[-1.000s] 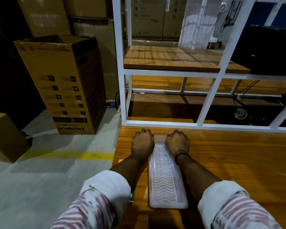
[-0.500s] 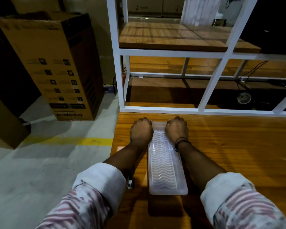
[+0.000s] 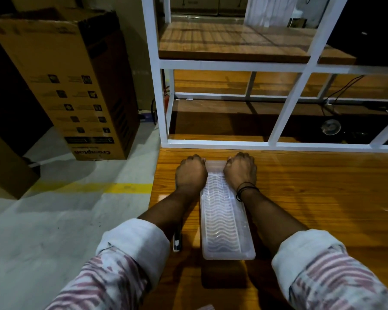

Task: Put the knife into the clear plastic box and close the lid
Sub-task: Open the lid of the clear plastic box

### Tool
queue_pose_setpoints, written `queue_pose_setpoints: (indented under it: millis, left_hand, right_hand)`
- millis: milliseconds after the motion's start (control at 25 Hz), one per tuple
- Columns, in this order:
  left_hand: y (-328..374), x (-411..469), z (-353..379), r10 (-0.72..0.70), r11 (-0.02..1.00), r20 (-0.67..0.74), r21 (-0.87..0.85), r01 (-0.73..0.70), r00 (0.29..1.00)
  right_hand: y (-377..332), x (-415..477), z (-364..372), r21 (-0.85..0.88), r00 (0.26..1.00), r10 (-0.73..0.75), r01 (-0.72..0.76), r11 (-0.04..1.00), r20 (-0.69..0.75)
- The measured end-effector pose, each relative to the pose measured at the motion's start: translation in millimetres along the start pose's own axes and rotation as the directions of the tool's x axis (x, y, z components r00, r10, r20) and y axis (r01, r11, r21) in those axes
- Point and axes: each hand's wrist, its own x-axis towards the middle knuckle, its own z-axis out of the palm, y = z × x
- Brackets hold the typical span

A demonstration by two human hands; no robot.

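The box (image 3: 226,211) lies lengthwise on the table (image 3: 323,198), near its left edge, its far end close to the white frame (image 3: 278,145) along the table's back edge. Both hands grip that far end, fingers curled over the sides: the left hand (image 3: 190,173) on the left wall, the right hand (image 3: 240,170) on the right. The knife (image 3: 177,241) lies on the table just left of the box, mostly hidden under the left forearm. A cardboard carton (image 3: 72,86) stands on the floor beyond the table's left edge.
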Motion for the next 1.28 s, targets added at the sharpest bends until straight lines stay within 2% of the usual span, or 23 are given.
queue_pose_setpoints:
  millis: [200, 600, 680, 760, 840, 960, 1120, 1280]
  left_hand:
    - [-1.0, -1.0, -1.2, 0.011, 1.0, -0.013, -0.006, -0.011, 1.0]
    - [-0.1, -2.0, -3.9, 0.082, 0.996, -0.075, 0.051, -0.078, 0.994]
    - [0.7, -3.9, -2.8, 0.052, 0.999, -0.087, 0.011, -0.051, 0.995]
    - [0.5, -4.7, -2.9, -0.004, 0.997, -0.076, -0.072, -0.001, 0.997]
    - [0.7, -5.8, -5.1, -0.069, 0.983, -0.038, -0.173, 0.061, 0.997]
    - [-0.5, -8.1, -8.0, -0.124, 0.943, 0.034, -0.306, 0.129, 0.992]
    - [-10.4, -28.4, -7.3, -0.149, 0.86, 0.165, -0.466, 0.21, 0.975]
    - [-21.1, -81.7, -0.4, -0.201, 0.722, 0.332, -0.586, 0.368, 0.922]
  right_hand:
    - [-5.3, -3.1, -1.3, -0.013, 0.995, -0.052, 0.051, 0.999, -0.088]
    - [-1.4, -2.5, 3.1, -0.037, 0.998, -0.017, 0.015, 0.999, -0.058]
    - [-1.8, -4.4, 2.2, -0.08, 0.991, -0.067, 0.058, 0.995, -0.119]
    - [-4.5, -6.8, -1.6, -0.179, 0.971, -0.197, 0.171, 0.969, -0.136]
    - [-10.7, -14.6, -8.9, -0.241, 0.944, -0.325, 0.302, 0.922, -0.058]
    - [-21.0, -49.7, -24.3, -0.237, 0.913, -0.388, 0.407, 0.882, 0.125]
    - [-18.5, -118.3, -60.7, -0.23, 0.887, -0.301, 0.393, 0.89, 0.351]
    - [-14.8, -169.4, -93.0, -0.221, 0.844, -0.215, 0.36, 0.907, 0.492]
